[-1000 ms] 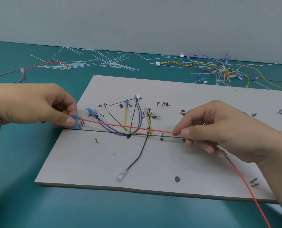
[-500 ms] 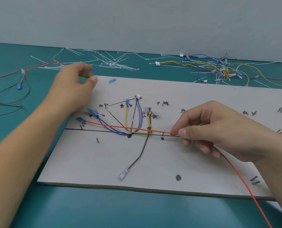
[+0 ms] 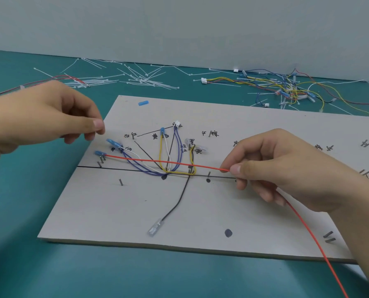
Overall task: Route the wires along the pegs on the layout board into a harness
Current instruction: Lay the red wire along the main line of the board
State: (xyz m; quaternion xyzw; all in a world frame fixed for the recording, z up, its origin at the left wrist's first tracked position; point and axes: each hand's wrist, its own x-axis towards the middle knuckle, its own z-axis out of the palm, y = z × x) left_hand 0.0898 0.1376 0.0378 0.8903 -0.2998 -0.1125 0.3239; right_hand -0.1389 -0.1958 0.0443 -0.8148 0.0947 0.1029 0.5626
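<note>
Head camera view of a grey layout board (image 3: pixel 114 211) on a teal worktop (image 3: pixel 28 265). Right hand (image 3: pixel 287 168) has its grip clamped on a red wire (image 3: pixel 168 163), pinched between thumb and forefinger, with the tail trailing past the palm toward the viewer. Far to the left of that grip, the wire's blue terminal (image 3: pixel 98 153) sits against a pair of pegs (image 3: pixel 103 159). Between them the wire runs taut and raised over the routed wires (image 3: pixel 149 172), which are purple, yellow, white and black. Left hand (image 3: pixel 50 117) hovers just above the terminal, fingers loosely curled, grip apart and holding nothing. Likely risks: nothing pins the terminal, so a harder pull could drag it off its pegs; lowered carelessly, the wire could land on top of the single peg (image 3: pixel 209 174) just left of the right grip, or snag the yellow loop (image 3: pixel 160 151)
</note>
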